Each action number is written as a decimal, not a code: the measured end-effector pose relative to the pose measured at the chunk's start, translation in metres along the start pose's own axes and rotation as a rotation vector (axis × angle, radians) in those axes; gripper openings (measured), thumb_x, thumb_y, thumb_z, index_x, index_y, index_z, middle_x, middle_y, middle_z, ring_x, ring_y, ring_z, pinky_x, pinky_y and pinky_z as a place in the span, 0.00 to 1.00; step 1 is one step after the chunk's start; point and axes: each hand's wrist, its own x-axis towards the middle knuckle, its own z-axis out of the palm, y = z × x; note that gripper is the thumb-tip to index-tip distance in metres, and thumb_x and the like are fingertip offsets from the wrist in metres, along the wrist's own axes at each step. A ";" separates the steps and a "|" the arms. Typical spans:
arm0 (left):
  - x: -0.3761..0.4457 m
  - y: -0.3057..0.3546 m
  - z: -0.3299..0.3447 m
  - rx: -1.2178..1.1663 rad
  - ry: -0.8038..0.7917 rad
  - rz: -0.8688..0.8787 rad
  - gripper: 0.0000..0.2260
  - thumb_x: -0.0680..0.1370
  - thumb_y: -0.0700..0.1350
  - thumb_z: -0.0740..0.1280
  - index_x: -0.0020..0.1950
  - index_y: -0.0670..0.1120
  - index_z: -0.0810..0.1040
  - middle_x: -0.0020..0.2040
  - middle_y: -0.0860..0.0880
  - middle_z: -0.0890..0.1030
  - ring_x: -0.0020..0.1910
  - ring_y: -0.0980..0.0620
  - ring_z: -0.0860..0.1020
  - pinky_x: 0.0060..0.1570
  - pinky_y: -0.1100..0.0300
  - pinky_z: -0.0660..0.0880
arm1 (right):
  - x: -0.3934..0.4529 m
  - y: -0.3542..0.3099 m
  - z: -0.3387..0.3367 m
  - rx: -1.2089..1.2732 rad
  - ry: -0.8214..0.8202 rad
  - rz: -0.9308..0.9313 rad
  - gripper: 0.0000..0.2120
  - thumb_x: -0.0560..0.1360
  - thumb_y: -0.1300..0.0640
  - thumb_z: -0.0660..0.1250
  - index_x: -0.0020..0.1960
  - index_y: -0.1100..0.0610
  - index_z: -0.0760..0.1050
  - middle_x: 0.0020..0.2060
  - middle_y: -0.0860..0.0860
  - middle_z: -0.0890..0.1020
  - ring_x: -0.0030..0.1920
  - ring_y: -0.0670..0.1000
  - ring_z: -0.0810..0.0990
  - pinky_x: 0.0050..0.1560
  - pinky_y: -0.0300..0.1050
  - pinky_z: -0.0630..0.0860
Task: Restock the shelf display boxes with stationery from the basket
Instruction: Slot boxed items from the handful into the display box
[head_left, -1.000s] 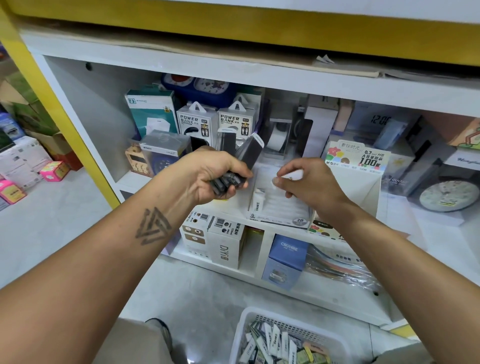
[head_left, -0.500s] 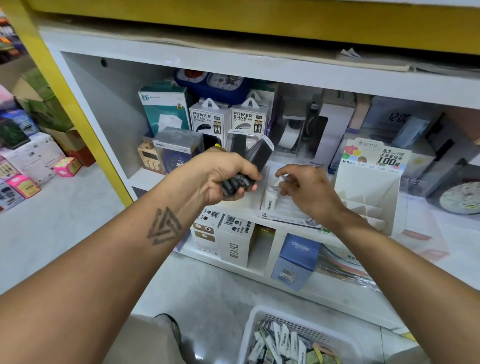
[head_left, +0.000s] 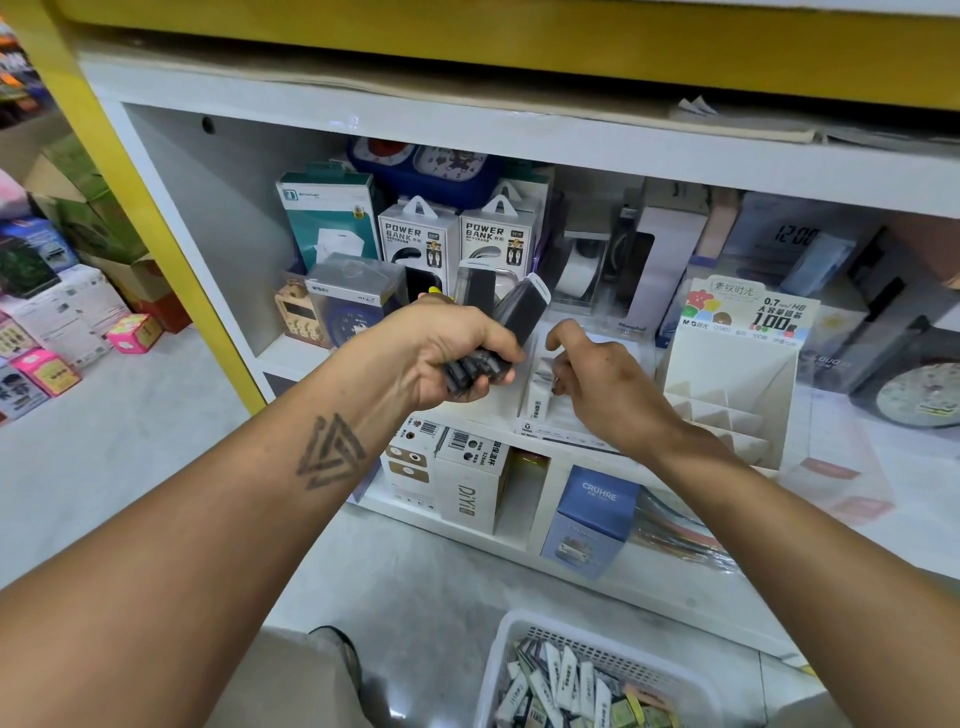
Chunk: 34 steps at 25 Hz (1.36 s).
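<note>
Left hand (head_left: 447, 353) grips spare dark packs (head_left: 511, 312) as stock | right hand (head_left: 597, 379) pinches one white pack (head_left: 537, 402) into display box (head_left: 571, 431) beneath it

Left hand (head_left: 447, 353): I see it at centre frame, fingers curled tight round a dark bundle; forearm runs from lower left
Right hand (head_left: 597, 384): just right of centre, fingers bent downward; forearm from lower right
</note>
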 end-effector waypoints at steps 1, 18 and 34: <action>0.000 0.000 0.000 0.000 0.002 0.000 0.05 0.75 0.33 0.69 0.46 0.40 0.74 0.29 0.44 0.78 0.26 0.53 0.78 0.20 0.67 0.69 | -0.001 0.000 0.000 0.004 0.005 0.004 0.16 0.79 0.67 0.60 0.59 0.49 0.68 0.43 0.53 0.81 0.45 0.56 0.81 0.47 0.54 0.80; -0.003 -0.003 0.026 0.023 0.018 0.020 0.07 0.73 0.31 0.71 0.43 0.39 0.74 0.33 0.42 0.79 0.31 0.50 0.79 0.22 0.66 0.69 | -0.036 -0.005 -0.019 -0.543 -0.348 0.056 0.04 0.80 0.55 0.66 0.49 0.56 0.75 0.48 0.55 0.80 0.49 0.59 0.80 0.46 0.48 0.77; -0.028 -0.011 0.107 -0.083 -0.177 0.151 0.23 0.67 0.41 0.79 0.60 0.36 0.79 0.46 0.39 0.84 0.39 0.47 0.80 0.28 0.61 0.71 | -0.074 0.018 -0.124 0.956 0.101 0.604 0.07 0.76 0.59 0.69 0.46 0.63 0.80 0.31 0.60 0.80 0.25 0.50 0.75 0.25 0.40 0.70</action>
